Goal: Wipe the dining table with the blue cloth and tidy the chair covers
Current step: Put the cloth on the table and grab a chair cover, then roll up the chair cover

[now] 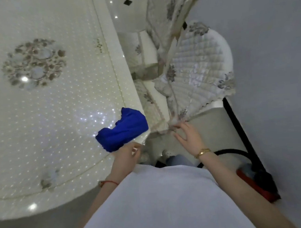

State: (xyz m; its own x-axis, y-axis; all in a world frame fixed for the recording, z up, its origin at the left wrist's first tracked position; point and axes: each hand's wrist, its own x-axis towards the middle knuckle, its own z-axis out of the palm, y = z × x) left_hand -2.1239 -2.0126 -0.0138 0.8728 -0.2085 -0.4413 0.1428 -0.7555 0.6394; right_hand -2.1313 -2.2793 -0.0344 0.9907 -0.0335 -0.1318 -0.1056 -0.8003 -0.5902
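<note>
The blue cloth (122,129) lies crumpled on the near right edge of the white dotted dining table (56,102). My left hand (126,156) hovers just below the cloth at the table edge, fingers loosely curled and holding nothing. My right hand (187,135) reaches with straight fingers to the lower corner of the quilted floral chair cover (196,71) draped over the nearest chair back, its fingertips touching the lace hem. A second covered chair (169,11) stands farther back beside the table.
A floral medallion (34,62) marks the table's centre. Chair seats (141,50) with cushions sit tucked against the table's right side. A black and red appliance with a hose (253,176) stands on the floor at my right, by the grey wall.
</note>
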